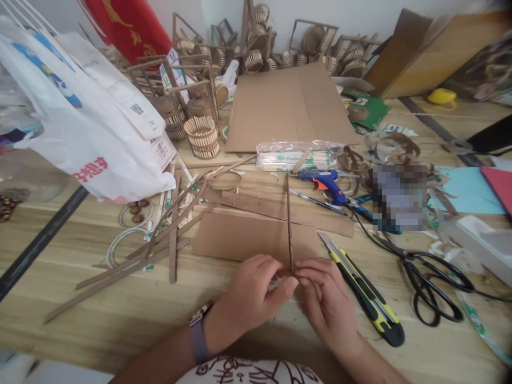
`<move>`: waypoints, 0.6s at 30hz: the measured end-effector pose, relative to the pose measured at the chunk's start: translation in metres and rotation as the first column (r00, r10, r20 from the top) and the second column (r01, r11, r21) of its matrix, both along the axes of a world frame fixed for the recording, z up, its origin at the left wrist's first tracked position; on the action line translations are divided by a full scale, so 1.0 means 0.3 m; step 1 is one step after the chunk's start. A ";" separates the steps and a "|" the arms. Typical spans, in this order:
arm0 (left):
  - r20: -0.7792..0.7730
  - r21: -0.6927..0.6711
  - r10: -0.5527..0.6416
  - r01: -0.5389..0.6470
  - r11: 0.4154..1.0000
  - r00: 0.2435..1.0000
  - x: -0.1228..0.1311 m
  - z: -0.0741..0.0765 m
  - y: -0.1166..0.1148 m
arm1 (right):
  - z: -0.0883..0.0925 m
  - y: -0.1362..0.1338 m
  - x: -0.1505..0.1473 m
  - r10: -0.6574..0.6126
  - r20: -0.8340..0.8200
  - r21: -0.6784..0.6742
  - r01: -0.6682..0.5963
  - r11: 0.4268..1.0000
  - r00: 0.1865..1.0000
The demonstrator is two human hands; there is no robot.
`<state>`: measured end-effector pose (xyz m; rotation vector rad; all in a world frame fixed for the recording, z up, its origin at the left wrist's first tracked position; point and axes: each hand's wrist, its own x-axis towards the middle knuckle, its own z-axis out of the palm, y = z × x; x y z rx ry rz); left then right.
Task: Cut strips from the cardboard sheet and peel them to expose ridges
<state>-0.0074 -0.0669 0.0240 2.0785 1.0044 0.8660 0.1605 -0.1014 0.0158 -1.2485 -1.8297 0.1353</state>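
A thin brown cardboard strip (289, 224) stands on edge and points away from me, its near end between my two hands. My left hand (256, 290), with a watch on its wrist, pinches that end between thumb and fingers. Close against it, my right hand (326, 298) has its fingertips closed on the same end. Beneath the strip lies a flat cardboard piece (236, 234), with a longer narrow piece (260, 205) behind it. A yellow and black utility knife (364, 288) rests to the right of my right hand, its blade out.
Black scissors (424, 277) and a blue glue gun (330, 184) lie at the right. Loose strips (173, 240) and rings (120, 248) are at the left, near a white bag (92, 117). Behind stand a large cardboard sheet (288, 106), small stick baskets (202, 138) and an open box (432, 58).
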 end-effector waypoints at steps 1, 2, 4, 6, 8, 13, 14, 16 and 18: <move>-0.050 -0.009 -0.008 0.008 1.000 0.999 0.000 0.002 0.002 | -0.001 0.000 0.001 0.007 0.011 -0.001 -0.007 1.000 1.000; -0.092 -0.013 -0.022 0.021 1.000 0.995 0.001 0.003 0.003 | -0.001 0.001 0.003 0.016 0.020 -0.001 -0.016 1.000 1.000; -0.146 -0.028 -0.057 0.054 0.998 0.988 0.004 0.001 0.000 | -0.002 0.002 0.006 0.032 0.031 -0.003 -0.032 0.999 0.999; -0.148 -0.064 -0.078 0.069 0.996 0.986 0.010 -0.005 -0.008 | -0.003 0.003 0.007 0.039 0.037 -0.014 -0.039 0.999 0.999; -0.104 -0.142 -0.072 0.057 0.988 0.992 0.015 -0.011 -0.016 | -0.005 0.002 0.008 0.046 0.044 -0.037 -0.044 0.998 0.998; 0.017 -0.340 -0.040 0.044 0.939 0.999 0.022 -0.010 -0.030 | -0.014 -0.002 0.006 0.037 0.074 -0.047 -0.033 0.998 0.997; 0.031 -0.349 -0.037 0.045 0.936 0.999 0.022 -0.008 -0.031 | -0.014 -0.003 0.005 0.036 0.073 -0.046 -0.033 0.998 0.997; 0.048 -0.353 -0.029 0.044 0.934 0.998 0.022 -0.005 -0.032 | -0.012 -0.004 0.004 0.039 0.065 -0.048 -0.036 0.998 0.997; 0.055 -0.346 -0.016 0.034 0.938 0.998 0.023 -0.005 -0.032 | -0.008 -0.003 0.004 0.037 0.053 -0.041 -0.035 0.999 0.998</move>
